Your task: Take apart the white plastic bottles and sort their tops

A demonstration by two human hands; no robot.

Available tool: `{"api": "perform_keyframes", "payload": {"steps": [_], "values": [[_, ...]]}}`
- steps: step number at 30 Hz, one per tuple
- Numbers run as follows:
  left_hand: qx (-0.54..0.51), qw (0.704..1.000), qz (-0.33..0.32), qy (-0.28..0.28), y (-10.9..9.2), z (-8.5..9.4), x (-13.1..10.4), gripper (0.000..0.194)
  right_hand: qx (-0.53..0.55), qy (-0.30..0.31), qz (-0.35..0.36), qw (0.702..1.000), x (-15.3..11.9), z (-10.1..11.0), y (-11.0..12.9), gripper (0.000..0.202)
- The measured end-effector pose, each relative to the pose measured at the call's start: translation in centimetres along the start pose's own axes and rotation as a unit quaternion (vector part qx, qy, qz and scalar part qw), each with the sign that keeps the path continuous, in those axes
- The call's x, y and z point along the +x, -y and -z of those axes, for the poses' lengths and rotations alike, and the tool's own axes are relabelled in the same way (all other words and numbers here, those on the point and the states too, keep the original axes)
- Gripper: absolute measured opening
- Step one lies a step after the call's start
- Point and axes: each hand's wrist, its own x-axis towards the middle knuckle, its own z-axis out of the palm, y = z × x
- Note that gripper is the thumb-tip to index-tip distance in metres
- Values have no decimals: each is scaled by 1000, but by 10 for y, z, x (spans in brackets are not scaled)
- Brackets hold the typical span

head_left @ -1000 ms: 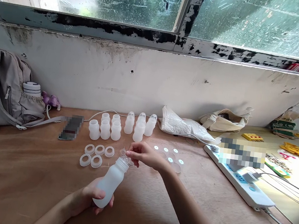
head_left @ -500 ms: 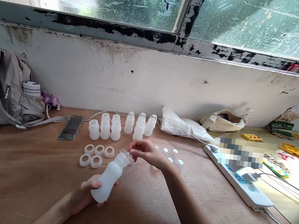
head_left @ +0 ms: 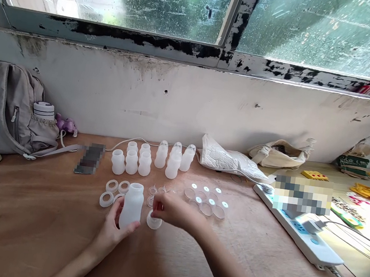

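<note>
Bottle (head_left: 132, 206) now upright in the left hand (head_left: 122, 221), low and central over the counter (head_left: 41, 219); half a second ago it leaned right, with the right hand (head_left: 158, 207) at its neck. Right hand now off the neck, lower, at a white ring (head_left: 153, 224) just beside the bottle; that spot was bare before. Reads as: work has moved from the bottle's mouth to the ring, bottle only being steadied. Left hand wraps the lower body, thumb across the front; can't tell if the base touches the counter. Right fingertips bunched at the ring's middle; can't tell whether they grip it. Bottle is frosted, translucent, matt plastic, waisted, with a narrower bare neck. Ring is pale, squat, round. Other rings (head_left: 105, 205) lie flat to the left, partly behind the bottle. Small clear parts (head_left: 152, 191) with thin spikes sit behind the right hand; clear caps with white spots lie right of it (head_left: 205, 209). Counter is smooth brown wood-grain, faintly glossy.
</note>
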Motion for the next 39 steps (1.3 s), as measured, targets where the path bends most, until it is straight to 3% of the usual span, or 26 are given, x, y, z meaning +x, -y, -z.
{"api": "perform_keyframes", "payload": {"steps": [4,7,10,15,19,23,26,30,39], "values": [[70,997,-10,-27,15,2,1,57,-42,48,-12,998,0,-7,4,13],[134,990,-34,-35,16,3,0,54,6,-60,12,998,-4,-1,9,29],[187,979,-71,-33,11,2,-2,51,42,-170,68,982,-5,0,17,26],[201,971,-118,-45,2,0,-6,47,64,-184,111,975,0,0,25,13],[187,971,-118,-89,-1,1,-7,53,17,-217,102,971,3,26,23,9],[235,963,-122,-42,6,1,-7,34,-74,-277,61,956,16,54,12,8],[287,941,-177,4,15,0,-6,30,-155,-272,20,949,35,60,-1,6],[331,916,-223,35,19,-2,-9,32,-235,-213,-36,948,62,48,-15,9],[371,891,-256,57,18,-3,-13,34,-243,-205,-64,946,92,33,-29,11]]}}
